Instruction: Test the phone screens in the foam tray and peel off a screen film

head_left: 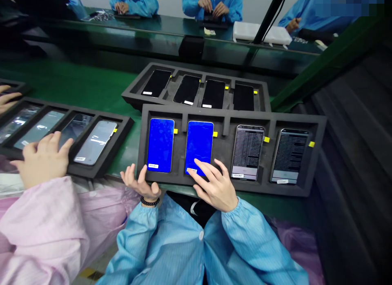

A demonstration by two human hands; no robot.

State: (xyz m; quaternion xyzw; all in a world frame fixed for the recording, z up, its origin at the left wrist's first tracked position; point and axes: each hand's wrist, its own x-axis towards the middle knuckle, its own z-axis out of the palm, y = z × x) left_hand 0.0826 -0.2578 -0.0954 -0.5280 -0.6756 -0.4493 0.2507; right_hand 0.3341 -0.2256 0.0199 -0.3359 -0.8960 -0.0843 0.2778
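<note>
A black foam tray [228,154] lies in front of me with several smartphones in its compartments. At its left end is a smartphone with a plain blue screen [161,144]; beside it lies a second blue-screened smartphone [199,138]. The two on the right, a smartphone [248,150] and another smartphone [290,152], show lines of text. My right hand [216,185] is open, fingers spread over the lower part of the second blue screen; whether the tips press it I cannot tell. My left hand [142,185] is open at the tray's lower left corner, palm up, holding nothing.
Behind stands another foam tray [131,87] with dark-screened smartphones. On the left, a neighbour's hand [44,158] in a pink sleeve reaches over a further foam tray [119,138]. People in blue work across the bench. A green post [330,60] slants up at right.
</note>
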